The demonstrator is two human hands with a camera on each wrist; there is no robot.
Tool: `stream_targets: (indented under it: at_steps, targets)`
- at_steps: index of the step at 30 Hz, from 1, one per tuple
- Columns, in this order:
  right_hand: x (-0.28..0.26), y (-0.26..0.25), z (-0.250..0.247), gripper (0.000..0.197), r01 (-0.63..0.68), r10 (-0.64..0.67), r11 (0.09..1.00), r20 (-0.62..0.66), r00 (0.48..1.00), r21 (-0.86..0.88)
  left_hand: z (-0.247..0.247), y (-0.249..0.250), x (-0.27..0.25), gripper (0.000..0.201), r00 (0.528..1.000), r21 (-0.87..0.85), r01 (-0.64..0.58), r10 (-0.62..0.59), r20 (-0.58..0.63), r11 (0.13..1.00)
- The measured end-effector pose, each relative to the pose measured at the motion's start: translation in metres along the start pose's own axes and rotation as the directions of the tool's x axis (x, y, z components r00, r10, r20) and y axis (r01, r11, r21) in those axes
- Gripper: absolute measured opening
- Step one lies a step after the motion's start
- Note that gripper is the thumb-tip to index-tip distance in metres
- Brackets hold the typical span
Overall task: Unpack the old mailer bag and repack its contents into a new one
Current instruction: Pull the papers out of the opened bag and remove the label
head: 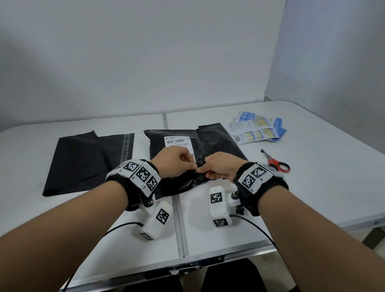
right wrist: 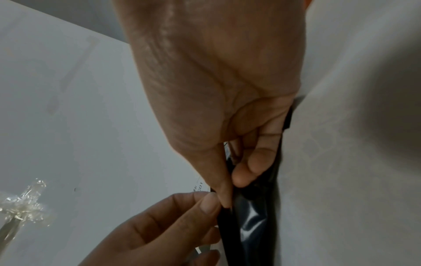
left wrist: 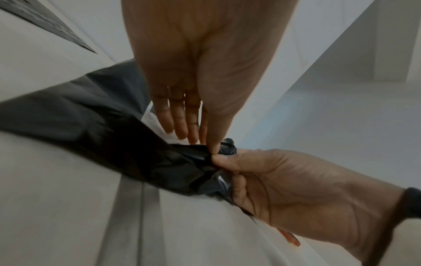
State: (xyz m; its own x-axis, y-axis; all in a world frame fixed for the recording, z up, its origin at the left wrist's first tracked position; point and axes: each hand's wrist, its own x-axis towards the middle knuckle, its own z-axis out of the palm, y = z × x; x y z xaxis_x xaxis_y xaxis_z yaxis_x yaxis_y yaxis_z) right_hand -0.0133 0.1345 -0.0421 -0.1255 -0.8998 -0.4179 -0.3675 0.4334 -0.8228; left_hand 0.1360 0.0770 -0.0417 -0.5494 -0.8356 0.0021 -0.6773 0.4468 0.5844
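Observation:
The old mailer bag [head: 210, 142], crumpled black plastic with a white shipping label [head: 176, 142], lies at the table's middle. Both hands meet at its near edge. My left hand [head: 191, 164] pinches a bunched bit of the black film between thumb and forefinger [left wrist: 213, 150], its other fingers straight. My right hand [head: 203, 169] grips the same edge [right wrist: 250, 216] just to the right, thumb on top and fingers curled beneath [left wrist: 237, 189]. The new mailer bag [head: 86, 160], flat and black, lies to the left. What is inside the old bag is hidden.
Several blue and white packets [head: 255, 130] lie at the back right of the white folding table [head: 322, 179]. Red-handled scissors [head: 276, 163] sit just right of my right wrist. A seam [head: 179, 218] runs down the table's middle. Walls stand close behind and to the right.

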Motion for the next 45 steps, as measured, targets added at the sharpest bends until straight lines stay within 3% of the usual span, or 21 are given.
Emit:
stream_targets:
  at_steps: [9, 13, 16, 21, 24, 27, 33, 37, 41, 44, 45]
  targets:
    - [-0.002, -0.002, 0.002, 0.022, 0.010, -0.009, 0.999, 0.010, 1.000, -0.030, 0.002, -0.010, 0.008, 0.012, 1.000, -0.117, 0.017, -0.018, -0.004, 0.993]
    - [-0.001, -0.002, 0.002, 0.029, 0.002, -0.002, 0.999, 0.003, 1.000, -0.032, 0.002, -0.015, 0.011, 0.016, 0.998, -0.211, 0.066, -0.060, 0.031, 0.975]
    - [0.000, -0.001, 0.002, 0.041, -0.007, 0.006, 0.999, -0.029, 1.000, -0.032, 0.000, -0.019, 0.010, 0.021, 0.985, -0.391, 0.166, -0.134, 0.106, 0.905]
    - [-0.001, -0.002, 0.001, 0.039, -0.014, 0.013, 0.998, -0.009, 1.000, -0.063, -0.007, -0.030, 0.014, 0.016, 0.957, -0.548, 0.290, -0.250, 0.148, 0.785]
    - [-0.001, -0.002, 0.000, 0.035, -0.006, 0.008, 0.998, 0.020, 1.000, -0.056, -0.010, -0.035, 0.015, 0.017, 0.939, -0.633, 0.327, -0.314, 0.137, 0.701]
    - [0.000, 0.000, -0.002, 0.032, -0.001, 0.002, 0.999, 0.028, 1.000, -0.041, -0.008, -0.034, 0.015, 0.019, 0.938, -0.659, 0.319, -0.326, 0.116, 0.681]
    - [-0.001, 0.000, -0.002, 0.024, 0.010, -0.009, 1.000, 0.016, 1.000, -0.027, -0.012, -0.027, 0.008, 0.034, 0.961, -0.538, 0.277, -0.220, 0.169, 0.796]
    - [0.000, 0.000, 0.000, 0.026, 0.013, -0.013, 0.999, -0.007, 1.000, -0.036, -0.015, -0.031, 0.007, 0.036, 0.987, -0.083, 0.139, -0.131, 0.091, 0.987]
    - [0.001, 0.001, 0.001, 0.027, 0.018, -0.024, 0.990, -0.043, 0.999, -0.143, -0.015, -0.029, 0.004, 0.011, 0.992, 0.030, 0.107, -0.109, 0.069, 0.994]
    - [-0.005, -0.006, 0.001, 0.020, 0.005, -0.031, 0.954, -0.083, 0.996, -0.300, -0.017, -0.029, 0.003, 0.011, 0.994, 0.043, 0.103, -0.104, 0.021, 0.994]
    - [-0.007, -0.009, 0.001, 0.030, 0.022, -0.074, 0.925, -0.121, 0.990, -0.380, -0.017, -0.028, 0.003, 0.013, 0.996, 0.068, 0.091, -0.092, 0.014, 0.993]
